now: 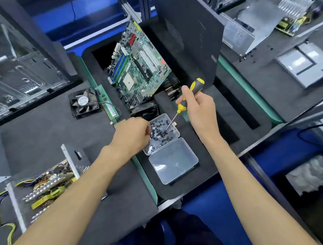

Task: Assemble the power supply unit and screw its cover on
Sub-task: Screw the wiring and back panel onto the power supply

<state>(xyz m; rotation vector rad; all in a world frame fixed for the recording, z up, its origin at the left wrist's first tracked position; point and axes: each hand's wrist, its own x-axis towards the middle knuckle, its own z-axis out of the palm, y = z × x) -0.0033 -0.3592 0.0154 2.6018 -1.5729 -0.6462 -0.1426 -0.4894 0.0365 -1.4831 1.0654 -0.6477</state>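
A clear plastic screw box [175, 130] lies open on the black foam, with several small dark screws [160, 132] in its far half and an empty lid [172, 160] nearer me. My left hand [132, 132] reaches into the box, fingertips curled among the screws; whether it pinches one is hidden. My right hand [198, 107] grips a yellow and black screwdriver [190, 93], whose tip dips into the screws. The open power supply unit [45, 183], with bare circuit board, metal wall and yellow wires, sits at the lower left.
A green motherboard [138, 65] leans in a foam slot beyond the box. A black fan [84, 103] and a RAM stick [109, 105] lie left of it. A metal PC case [16, 80] stands at far left, a dark side panel [188, 32] upright at centre, other parts at right.
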